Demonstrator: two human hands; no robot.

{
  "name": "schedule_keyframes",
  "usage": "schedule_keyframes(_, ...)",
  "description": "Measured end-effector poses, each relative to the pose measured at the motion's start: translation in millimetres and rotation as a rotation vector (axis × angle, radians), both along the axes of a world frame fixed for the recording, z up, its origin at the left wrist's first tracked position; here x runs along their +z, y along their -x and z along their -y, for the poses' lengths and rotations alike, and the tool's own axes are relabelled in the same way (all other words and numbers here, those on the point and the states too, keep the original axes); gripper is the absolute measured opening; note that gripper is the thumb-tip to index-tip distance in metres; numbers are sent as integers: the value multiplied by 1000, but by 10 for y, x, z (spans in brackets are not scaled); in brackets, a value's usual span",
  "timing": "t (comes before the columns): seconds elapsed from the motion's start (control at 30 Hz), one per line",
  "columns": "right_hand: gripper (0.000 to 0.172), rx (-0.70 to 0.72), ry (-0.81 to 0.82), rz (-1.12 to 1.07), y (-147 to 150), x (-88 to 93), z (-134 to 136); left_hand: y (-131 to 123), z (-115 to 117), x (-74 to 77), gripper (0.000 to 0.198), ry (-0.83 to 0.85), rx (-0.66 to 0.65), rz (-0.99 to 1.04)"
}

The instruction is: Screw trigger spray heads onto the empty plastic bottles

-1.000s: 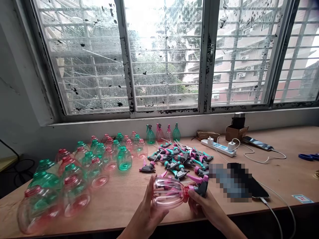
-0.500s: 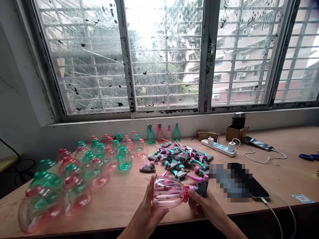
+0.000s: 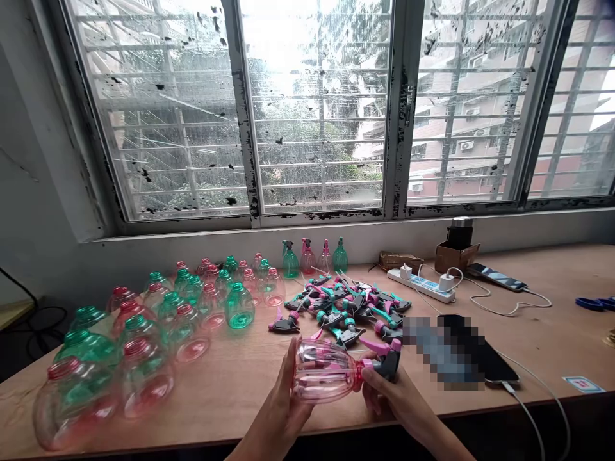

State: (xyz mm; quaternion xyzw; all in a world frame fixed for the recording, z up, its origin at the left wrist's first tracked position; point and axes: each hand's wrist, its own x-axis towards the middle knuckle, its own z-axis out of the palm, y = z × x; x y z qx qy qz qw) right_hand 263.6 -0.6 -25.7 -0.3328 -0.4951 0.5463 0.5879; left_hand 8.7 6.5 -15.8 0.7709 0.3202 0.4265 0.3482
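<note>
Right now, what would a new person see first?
A clear pink plastic spray bottle is held sideways between the left hand and right hand at the wooden table's edge. Left of it crowd capless green and pink plastic bottles; behind it, a heap of pink, teal and black trigger heads.

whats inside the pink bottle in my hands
The clear pink bottle looks empty: no liquid shows. The left hand covers its base end and the right hand with the trigger head hides the neck, so any tube there cannot be seen.

White power strip [image 3: 423,285]; cardboard box [image 3: 456,255] just behind it, charging phone [image 3: 497,276] to its right, blue scissors [image 3: 593,302] farther right.
</note>
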Motion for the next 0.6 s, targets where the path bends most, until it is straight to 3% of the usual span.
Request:
schedule_keyframes(0.43, 46, 0, 10, 19, -14, 4, 16, 25, 1, 63, 97, 90, -78, 20)
schedule_keyframes(0.6, 48, 2, 8, 19, -8, 16, 22, 13, -7, 33, 86, 40, -60, 33)
